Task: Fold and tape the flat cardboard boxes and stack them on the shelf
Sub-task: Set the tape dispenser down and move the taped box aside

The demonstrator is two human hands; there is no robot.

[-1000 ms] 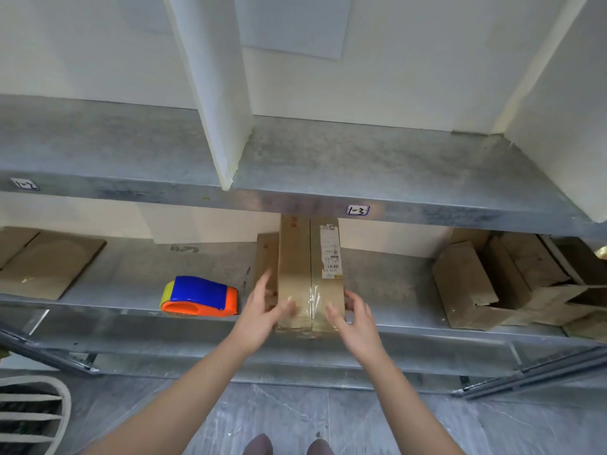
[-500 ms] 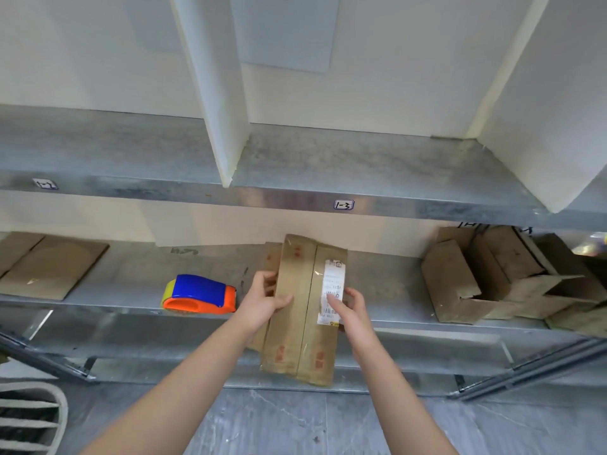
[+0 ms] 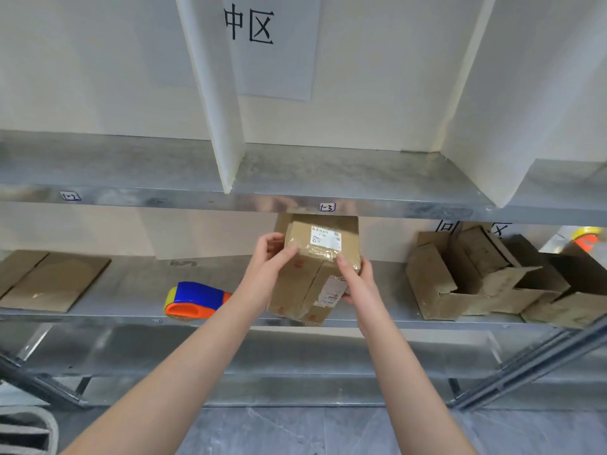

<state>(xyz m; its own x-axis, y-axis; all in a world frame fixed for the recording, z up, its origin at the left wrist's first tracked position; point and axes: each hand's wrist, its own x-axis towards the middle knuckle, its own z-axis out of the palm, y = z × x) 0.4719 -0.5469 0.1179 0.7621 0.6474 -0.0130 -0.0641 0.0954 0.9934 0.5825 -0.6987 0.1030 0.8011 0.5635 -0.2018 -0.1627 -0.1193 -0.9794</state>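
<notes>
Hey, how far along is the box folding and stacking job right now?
Done: several shaped boxes sit piled at the right of the shelf, flaps open; taping unclear. In hand: the left hand and right hand grip one partly folded box. Left: tape it with the tape dispenser, stack it, then do the flat cardboard on the left.

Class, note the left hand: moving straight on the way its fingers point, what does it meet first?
The cardboard box: the left hand grips its left side, fingers pointing into it. What lies behind the box is unclear.
</notes>
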